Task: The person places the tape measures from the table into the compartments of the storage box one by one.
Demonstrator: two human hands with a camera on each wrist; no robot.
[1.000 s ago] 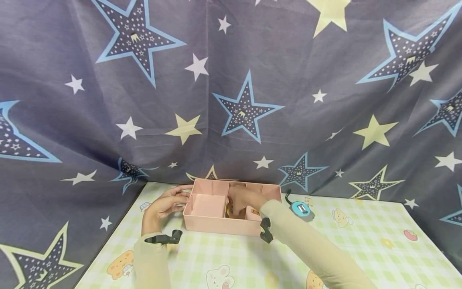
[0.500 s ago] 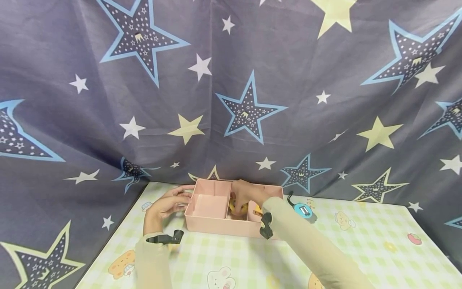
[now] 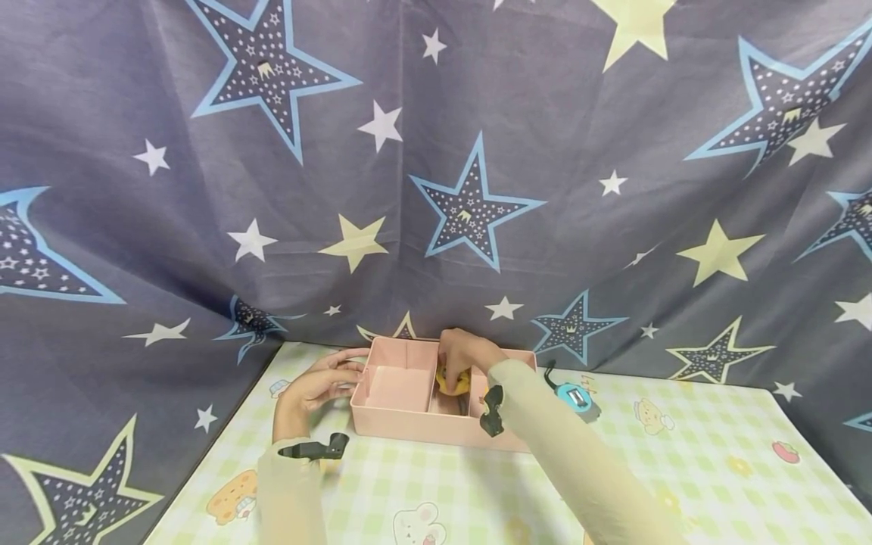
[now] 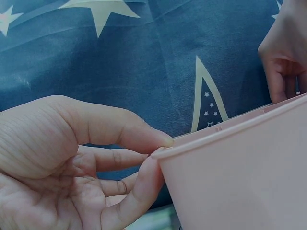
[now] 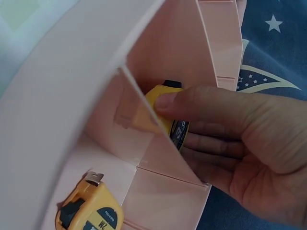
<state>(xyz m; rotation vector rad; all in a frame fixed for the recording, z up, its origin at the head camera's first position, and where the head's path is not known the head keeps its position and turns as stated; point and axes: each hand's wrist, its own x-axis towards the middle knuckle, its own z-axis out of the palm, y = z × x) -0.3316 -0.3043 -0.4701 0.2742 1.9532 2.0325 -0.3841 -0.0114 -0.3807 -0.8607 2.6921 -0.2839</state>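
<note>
A pink divided box (image 3: 436, 425) stands at the back of the table. My left hand (image 3: 319, 390) holds its left end; in the left wrist view, thumb and finger pinch the rim's corner. My right hand (image 3: 466, 356) reaches into the middle compartment and grips a yellow tape measure (image 5: 179, 135), thumb on its near side and fingers behind. In the right wrist view, a second yellow tape measure (image 5: 96, 208), marked 2M, lies in the neighbouring compartment, its metal tip showing. The right sleeve covers most of that compartment in the head view.
Right of the box lies a round turquoise thing (image 3: 574, 397) with a pale window and a black strap; its kind is unclear. A star-patterned curtain (image 3: 470, 288) hangs directly behind the box. A checked cloth (image 3: 381, 484) covers the table.
My right hand has risen a little from the middle compartment, and the yellow tape measure in it has come up too. The left hand stays at the box's left end.
</note>
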